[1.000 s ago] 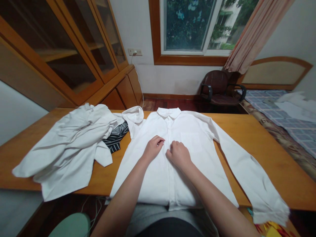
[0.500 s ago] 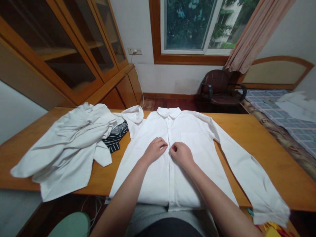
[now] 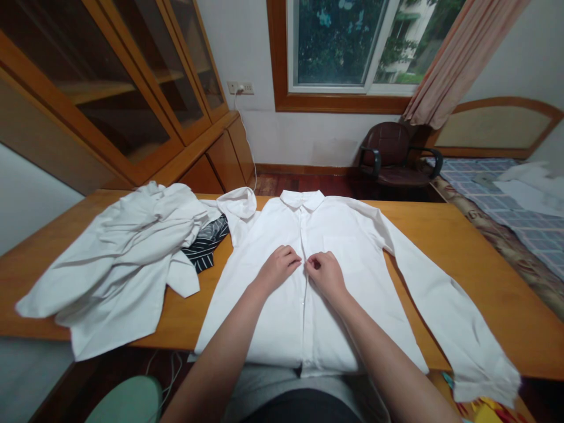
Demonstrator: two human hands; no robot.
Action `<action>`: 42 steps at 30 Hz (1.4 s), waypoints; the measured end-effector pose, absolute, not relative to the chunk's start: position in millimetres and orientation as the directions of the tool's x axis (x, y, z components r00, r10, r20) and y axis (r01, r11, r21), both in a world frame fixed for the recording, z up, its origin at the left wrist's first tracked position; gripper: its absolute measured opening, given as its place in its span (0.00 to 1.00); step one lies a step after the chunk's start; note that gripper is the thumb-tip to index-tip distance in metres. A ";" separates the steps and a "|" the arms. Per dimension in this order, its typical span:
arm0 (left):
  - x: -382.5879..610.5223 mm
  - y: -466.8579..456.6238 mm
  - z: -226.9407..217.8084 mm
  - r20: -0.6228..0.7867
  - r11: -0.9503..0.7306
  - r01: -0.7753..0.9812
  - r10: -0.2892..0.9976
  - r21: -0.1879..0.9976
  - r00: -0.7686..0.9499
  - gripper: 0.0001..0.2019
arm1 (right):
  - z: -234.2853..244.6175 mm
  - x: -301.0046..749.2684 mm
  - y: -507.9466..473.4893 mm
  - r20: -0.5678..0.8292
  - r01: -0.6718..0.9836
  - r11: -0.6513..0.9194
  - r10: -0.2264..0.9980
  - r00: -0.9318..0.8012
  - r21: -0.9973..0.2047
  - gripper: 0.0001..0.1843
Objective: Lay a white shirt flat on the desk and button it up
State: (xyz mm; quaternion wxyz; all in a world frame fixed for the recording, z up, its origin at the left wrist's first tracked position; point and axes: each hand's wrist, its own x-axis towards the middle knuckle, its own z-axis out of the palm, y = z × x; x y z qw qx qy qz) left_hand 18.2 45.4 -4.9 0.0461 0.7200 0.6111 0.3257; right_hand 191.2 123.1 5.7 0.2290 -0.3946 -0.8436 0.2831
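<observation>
A white long-sleeved shirt [image 3: 277,320] lies face up on the wooden table [image 3: 497,258], its collar at the far side and its hem at the near edge. One sleeve stretches out to the right and over the table's near edge. At mid-chest, my left hand [image 3: 282,265] pinches the front placket from the left side. My right hand [image 3: 326,271] pinches the same placket from the right, thumb and forefinger together. The fingertips of both hands almost meet. Any button between them is too small to make out.
Left of the shirt lies a heap of white clothing [image 3: 127,252], with black-and-white striped cloth [image 3: 207,244] beside it. A green stool [image 3: 127,402] stands below the table's near edge. Beyond are a glass-doored cabinet [image 3: 194,141], a brown armchair [image 3: 390,153] and a bed [image 3: 506,182].
Both hands stay at the same spot on the placket, with my right fingers shifted very slightly. The view has moved a little; the shirt lies as before.
</observation>
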 end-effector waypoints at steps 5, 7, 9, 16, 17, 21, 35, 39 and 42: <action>21.0 44.1 -6.4 0.421 -0.274 0.907 0.899 0.321 0.123 0.09 | 7.5 193.6 123.4 0.183 0.531 0.523 0.806 -0.564 -0.666 0.05; 22.0 43.9 -7.4 0.424 -0.269 0.914 0.897 0.303 0.123 0.09 | 6.9 194.1 123.7 0.191 0.550 0.534 0.806 -0.560 -0.643 0.04; 22.6 43.7 -8.6 0.420 -0.260 0.918 0.900 0.300 0.117 0.08 | 5.7 194.6 124.2 0.191 0.564 0.544 0.803 -0.564 -0.621 0.05; 23.9 42.6 -7.2 0.414 -0.238 0.938 0.903 0.251 0.118 0.09 | 4.0 196.6 125.9 0.163 0.557 0.527 0.804 -0.572 -0.642 0.07; 24.4 42.4 -5.9 0.418 -0.241 0.939 0.900 0.244 0.122 0.09 | 4.5 196.8 126.3 0.157 0.552 0.521 0.804 -0.574 -0.651 0.08; 25.9 41.6 -0.4 0.445 -0.263 0.936 0.885 0.236 0.136 0.10 | 7.1 197.7 128.2 0.132 0.524 0.480 0.813 -0.568 -0.704 0.09; 26.6 40.9 3.1 0.455 -0.301 0.925 0.874 0.231 0.171 0.12 | 16.4 201.1 139.8 0.000 0.435 0.301 0.822 -0.569 -0.849 0.12; 26.5 40.5 3.0 0.458 -0.297 0.931 0.872 0.212 0.174 0.12 | 14.7 198.4 137.6 -0.004 0.459 0.301 0.833 -0.554 -0.836 0.12; 26.5 40.3 2.9 0.474 -0.300 0.931 0.863 0.209 0.172 0.10 | 12.8 196.9 137.2 -0.011 0.452 0.289 0.833 -0.553 -0.844 0.12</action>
